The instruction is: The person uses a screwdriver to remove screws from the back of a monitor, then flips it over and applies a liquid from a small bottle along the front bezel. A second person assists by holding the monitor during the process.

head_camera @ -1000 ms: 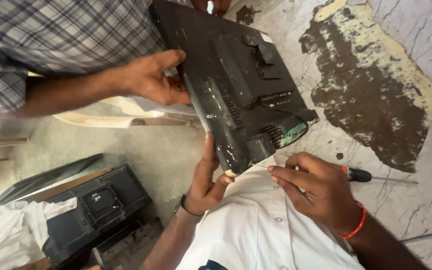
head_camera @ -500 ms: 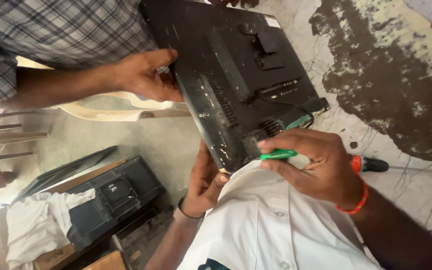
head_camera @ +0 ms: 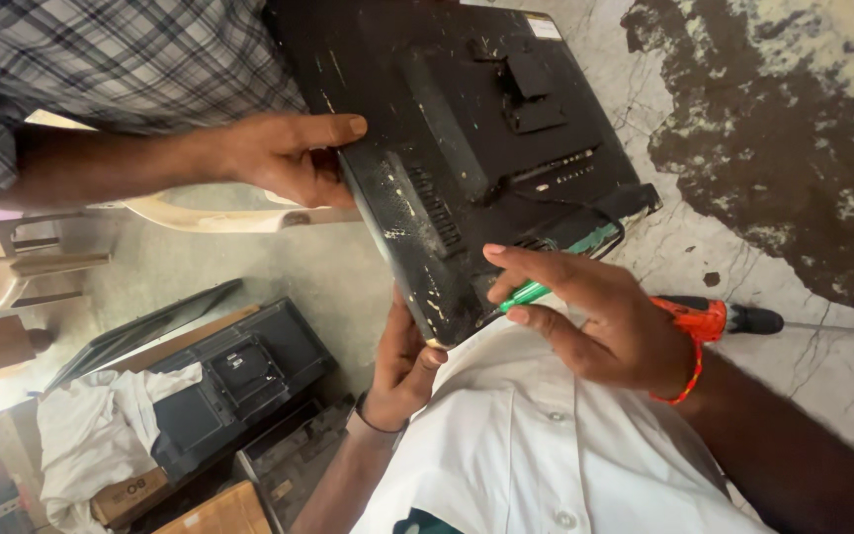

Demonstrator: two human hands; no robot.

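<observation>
- A head-worn camera looks down at a large, flat black plastic back panel of a television (head_camera: 467, 148), scuffed and dusty, held tilted over a cracked grey concrete floor (head_camera: 822, 366). Its long axis runs from the upper middle of the view down towards the wearer's chest.
- The wearer's left hand (head_camera: 402, 361), in a white shirt sleeve with a dark band at the wrist, is curled closed around the panel's near lower corner from underneath, thumb against the edge.
- The wearer's right hand (head_camera: 595, 311), with an orange thread bracelet at the wrist, holds a slim green-handled screwdriver (head_camera: 524, 294) pinched between thumb and fingers. The green end points at the panel's near lower edge, just beside a strip of exposed green circuit board (head_camera: 595, 240). This hand is the nearer of the two to that edge.
- A second person in a checked shirt reaches in from the upper left; that person's hand (head_camera: 294, 153) grips the panel's left edge, fingers wrapped over it.
- A larger red-and-black-handled screwdriver (head_camera: 719, 318) lies on the floor just behind the right hand, its metal shaft pointing right.
- Lower left, well apart: another black television back (head_camera: 234, 381), a crumpled white cloth (head_camera: 101, 425) and cardboard boxes (head_camera: 214, 514). A pale plastic chair (head_camera: 32, 259) stands at the left.
</observation>
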